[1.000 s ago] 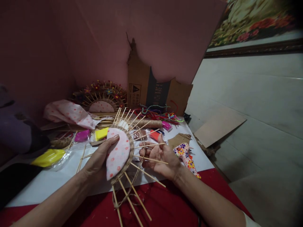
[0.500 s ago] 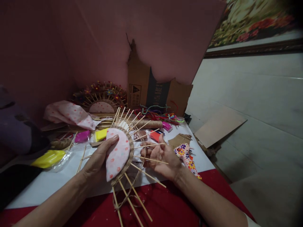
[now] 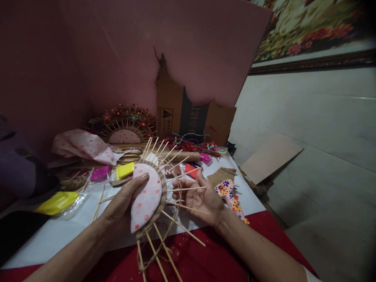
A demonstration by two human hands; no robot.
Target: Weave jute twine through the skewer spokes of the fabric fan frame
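My left hand [image 3: 125, 196] is closed on a half-circle craft piece [image 3: 147, 196], its thumb lying on the pale pink patterned cloth face. Thin wooden sticks [image 3: 188, 232] fan out from the curved edge, which is bound with braided jute twine. A loose length of jute twine [image 3: 179, 199] hangs along the sticks and loops down below the piece. At the right, my right hand [image 3: 195, 196] is palm up behind several sticks, thumb raised, its curled fingers around the twine. The fingertips are partly hidden by sticks.
A finished-looking half-circle piece with colourful flowers [image 3: 125, 136] leans at the back, beside torn cardboard [image 3: 170, 98]. Yellow [image 3: 125, 170], magenta and red packets, pipe cleaners [image 3: 190, 141] and a twine roll [image 3: 188, 156] lie behind the hands. A flowered hot-glue gun [image 3: 232, 197] lies to the right.
The view has shifted slightly. The half-circle piece sits a little lower and tilts slightly; both hands keep nearly the same pose.
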